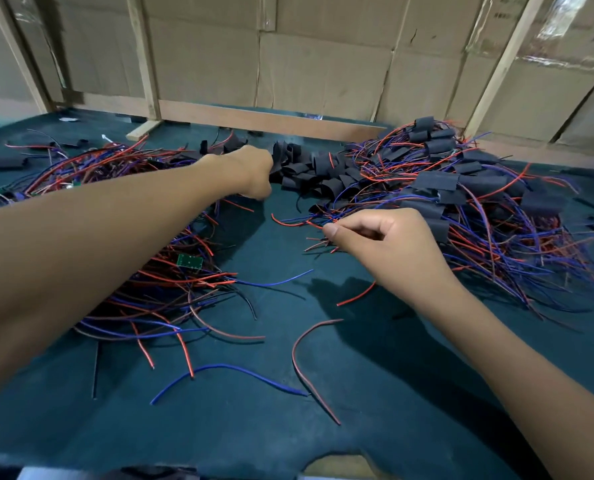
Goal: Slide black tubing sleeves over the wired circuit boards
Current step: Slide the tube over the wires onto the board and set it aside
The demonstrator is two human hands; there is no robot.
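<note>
My left hand (252, 173) reaches far over the table into a pile of loose black tubing sleeves (314, 171); its fingers are hidden among the sleeves, so its grip cannot be seen. My right hand (380, 242) pinches thin red and blue wires (318, 224) between thumb and forefinger at the edge of the right heap. That heap of sleeved boards (468, 181) spreads across the right side with red and blue wires trailing out. A bare green circuit board (189, 261) lies in the tangled wire pile under my left forearm.
The green cloth table (375, 393) carries loose red, blue and brown wires (226, 368) in front. A wooden rail (261, 119) and cardboard wall close the back. A stray black sleeve (3, 162) lies far left.
</note>
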